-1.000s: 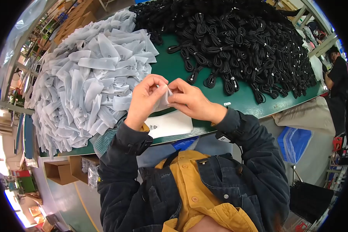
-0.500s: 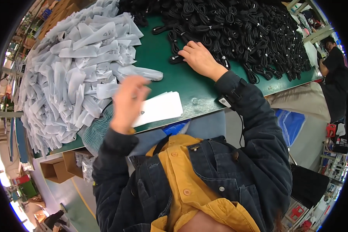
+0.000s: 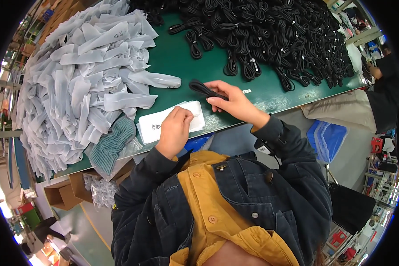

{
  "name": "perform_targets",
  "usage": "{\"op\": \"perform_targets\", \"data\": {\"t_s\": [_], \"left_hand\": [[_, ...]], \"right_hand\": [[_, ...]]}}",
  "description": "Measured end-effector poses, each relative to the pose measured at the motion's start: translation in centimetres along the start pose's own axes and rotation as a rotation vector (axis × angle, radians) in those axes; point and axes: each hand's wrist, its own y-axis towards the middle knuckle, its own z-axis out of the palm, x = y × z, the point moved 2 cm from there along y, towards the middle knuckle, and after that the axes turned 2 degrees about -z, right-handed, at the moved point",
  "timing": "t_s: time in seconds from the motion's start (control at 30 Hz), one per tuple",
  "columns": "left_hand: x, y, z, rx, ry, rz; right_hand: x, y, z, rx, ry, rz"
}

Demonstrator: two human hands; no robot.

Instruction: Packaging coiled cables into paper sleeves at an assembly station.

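A coiled black cable bundle (image 3: 203, 88) is held in my right hand (image 3: 235, 103), its looped end sticking out to the left above the green table. My left hand (image 3: 174, 133) rests on a stack of flat white plastic bags (image 3: 147, 126) near the table's front edge. Thumb and forefinger pinch the open end of the top bag, which lifts slightly at its right side. Left of the stack rises a big heap of filled, frosted bags (image 3: 82, 88). At the far right lies a large pile of black cable bundles (image 3: 270, 35).
A teal knitted cloth (image 3: 113, 146) lies at the table's front left edge. Cardboard boxes (image 3: 63, 195) stand below it. On the right are a blue bag (image 3: 326, 139) and a co-worker in dark clothing (image 3: 385, 95). The green tabletop (image 3: 170, 53) shows between the two heaps.
My right hand has come back from the pile toward me with a cable bundle. The left hand has moved right and down onto the white bags. Another filled bag now lies on the left heap.
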Motion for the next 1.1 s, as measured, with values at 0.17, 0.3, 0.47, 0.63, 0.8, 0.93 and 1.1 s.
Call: {"op": "perform_targets", "data": {"t_s": [0.17,0.3,0.47,0.63,0.8,0.93,1.1], "left_hand": [[-0.4,0.4,-0.7,0.036,-0.238,-0.241],[-0.3,0.4,-1.0,0.033,-0.101,-0.079],[-0.3,0.0,-0.8,-0.011,0.037,0.043],[-0.3,0.0,-1.2,0.063,-0.288,-0.296],[-0.2,-0.1,-1.2,-0.008,-0.307,-0.230],[-0.7,-0.1,-1.2,0.004,0.138,0.105],[-0.5,-0.2,-1.2,0.044,-0.150,-0.153]], "right_hand": [[0.5,-2.6,-0.2,-0.097,-0.480,-0.376],[1.4,-4.2,-0.2,-0.086,-0.720,-0.388],[1.0,-4.5,0.0,-0.117,-0.790,-0.357],[0.9,-4.7,0.3,-0.067,-0.836,-0.484],[1.0,-4.5,0.8,-0.071,-1.010,-0.591],[1.1,-4.6,0.9,-0.118,-1.096,-0.623],[1.3,-4.8,1.2,-0.171,-1.101,-0.649]]}}
